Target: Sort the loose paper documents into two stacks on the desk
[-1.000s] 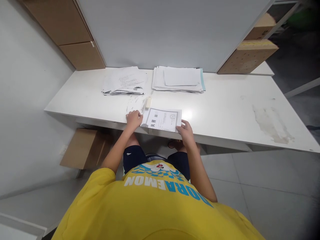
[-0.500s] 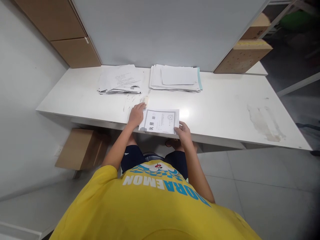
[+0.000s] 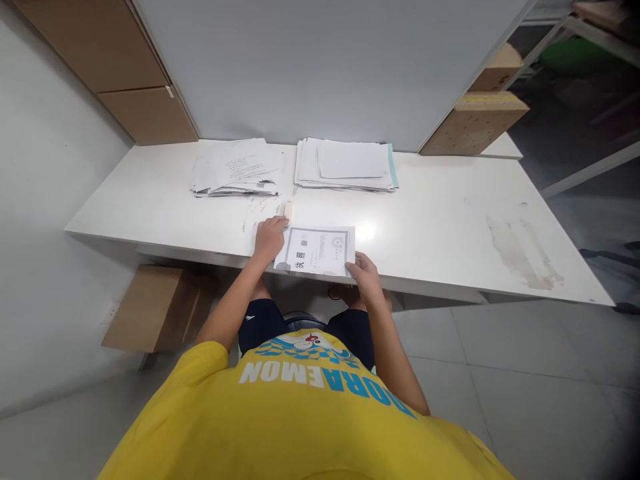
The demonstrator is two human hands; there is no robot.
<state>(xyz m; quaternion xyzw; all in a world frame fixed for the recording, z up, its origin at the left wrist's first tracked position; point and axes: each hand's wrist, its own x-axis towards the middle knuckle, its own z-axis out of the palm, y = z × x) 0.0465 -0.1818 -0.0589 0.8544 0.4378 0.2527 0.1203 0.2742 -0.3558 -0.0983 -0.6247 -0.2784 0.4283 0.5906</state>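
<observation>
A white printed certificate sheet [image 3: 320, 250] with a grey border and a round emblem lies at the front edge of the white table, its lower edge near the rim. My right hand [image 3: 367, 275] pinches its lower right corner, thumb on top. Beside the sheet's left edge is my left hand [image 3: 270, 239], fingers bent and together. Its fingertips close on the lower end of a small cream block [image 3: 289, 211], whose exact kind I cannot make out. The block stands by the sheet's upper left corner.
Two stacks of paper, a left stack [image 3: 235, 167] and a right stack [image 3: 353, 160], lie at the back against the grey panel [image 3: 320, 67]. Cardboard boxes [image 3: 150, 115] stand at the back left. A box [image 3: 145, 308] sits below the table. Brown stains [image 3: 523, 253] mark the right side.
The view has shifted slightly, so everything sits a little lower and further left. Both hands keep nearly the same places at the sheet and the cream block.
</observation>
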